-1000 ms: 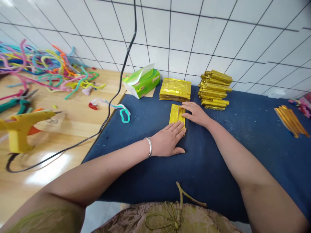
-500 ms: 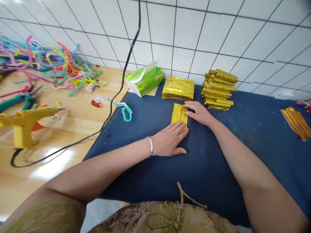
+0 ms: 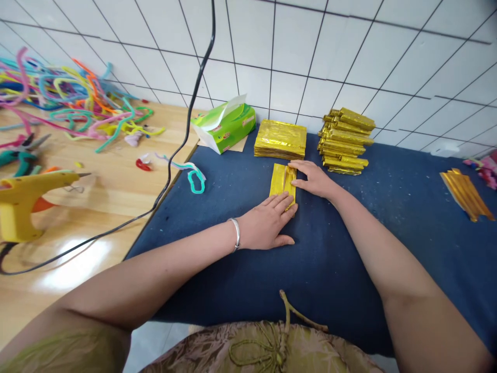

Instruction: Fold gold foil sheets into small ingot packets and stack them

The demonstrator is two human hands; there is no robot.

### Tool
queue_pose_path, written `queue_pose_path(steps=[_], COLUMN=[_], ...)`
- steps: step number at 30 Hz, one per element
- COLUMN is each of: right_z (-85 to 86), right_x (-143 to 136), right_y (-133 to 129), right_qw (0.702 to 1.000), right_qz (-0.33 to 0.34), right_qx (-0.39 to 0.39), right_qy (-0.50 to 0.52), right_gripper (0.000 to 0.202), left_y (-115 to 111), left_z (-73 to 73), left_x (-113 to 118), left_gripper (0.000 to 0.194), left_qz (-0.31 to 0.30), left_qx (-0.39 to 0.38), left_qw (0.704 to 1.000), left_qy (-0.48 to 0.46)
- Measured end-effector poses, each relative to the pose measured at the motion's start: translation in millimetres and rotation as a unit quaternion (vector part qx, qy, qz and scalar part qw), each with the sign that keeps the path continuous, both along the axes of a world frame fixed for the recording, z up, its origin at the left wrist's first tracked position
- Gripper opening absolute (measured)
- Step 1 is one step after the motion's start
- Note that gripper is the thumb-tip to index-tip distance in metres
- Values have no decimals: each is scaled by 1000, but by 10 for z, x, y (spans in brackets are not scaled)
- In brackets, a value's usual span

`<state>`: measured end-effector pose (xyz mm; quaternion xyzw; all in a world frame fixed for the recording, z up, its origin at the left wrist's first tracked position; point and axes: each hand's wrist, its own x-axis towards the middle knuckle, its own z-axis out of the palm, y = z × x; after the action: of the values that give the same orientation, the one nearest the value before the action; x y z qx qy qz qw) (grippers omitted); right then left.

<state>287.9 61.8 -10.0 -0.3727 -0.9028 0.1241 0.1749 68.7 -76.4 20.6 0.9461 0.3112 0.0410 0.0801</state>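
Observation:
A sheet of gold foil paper (image 3: 277, 178) lies on the dark blue cloth in front of me, its right side folded over in a narrow strip. My left hand (image 3: 266, 223), with a silver bangle at the wrist, rests flat on the near end of the sheet, fingers stretched out. At the far right of the sheet, my right hand (image 3: 313, 178) touches the folded edge with its fingertips, thumb apart from the fingers. Behind the sheet sits a stack of flat gold foil paper (image 3: 280, 137). Right of that stack is a pile of folded gold strips (image 3: 345, 141).
A green tissue pack (image 3: 229, 128) stands near the tiled wall. On the wooden table at left are a yellow glue gun (image 3: 23, 197), pliers (image 3: 25, 160) and tangled pipe cleaners (image 3: 93, 93). A black cable (image 3: 194, 93) crosses the view. More gold strips (image 3: 466, 194) lie far right.
The whole view has shifted slightly, so everything sits a little further left. Both hands keep nearly the same place on the gold foil paper.

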Motion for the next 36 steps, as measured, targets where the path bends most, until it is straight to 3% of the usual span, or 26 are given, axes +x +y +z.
queue_pose_path(steps=[4, 8, 11, 15, 19, 22, 25, 27, 28, 29, 32, 36], right_z=[-34, 51, 104, 60, 0, -1, 3, -3, -8, -14, -32, -46], right_x=[-38, -58, -108, -197, -214, -195, -186, -189, -191, -192, -191, -193], right_y=[-6, -128, -210, -169, -91, -94, -109, -105, -99, -90, -70, -85], right_qw=[996, 981, 987, 996, 996, 996, 996, 996, 996, 996, 995, 996], right_qz=[-69, -116, -54, 82, 88, 89, 89, 87, 86, 87, 92, 90], right_qx=[34, 83, 78, 17, 2, 12, 16, 13, 12, 13, 16, 18], right_qy=[48, 128, 132, 24, -2, -6, -6, -5, -7, -9, -18, -12], right_gripper=[38, 34, 37, 44, 49, 47, 47, 48, 48, 48, 45, 44], left_y=[-9, -13, -3, -19, -176, -357, -455, -415, -358, -279, 57, 488], left_z=[-1, -3, -12, -19, 14, 125, 351, 516, 577, 610, 499, 68], left_x=[2, 0, -5, 7, 69, 120, 129, 101, 77, 47, -56, -166], left_gripper=[78, 78, 79, 78, 80, 81, 75, 58, 49, 43, 35, 36], left_qz=[0, -2, -1, 7, 27, 32, 6, -53, -62, -33, 34, 18], left_qx=[4, 8, 8, 4, -8, -17, -32, -66, -90, -89, 2, 39], left_qw=[1000, 1000, 1000, 1000, 999, 999, 999, 996, 994, 995, 994, 994], left_qy=[-2, -3, -4, -1, 19, 34, 41, 22, 0, -29, -106, -101])
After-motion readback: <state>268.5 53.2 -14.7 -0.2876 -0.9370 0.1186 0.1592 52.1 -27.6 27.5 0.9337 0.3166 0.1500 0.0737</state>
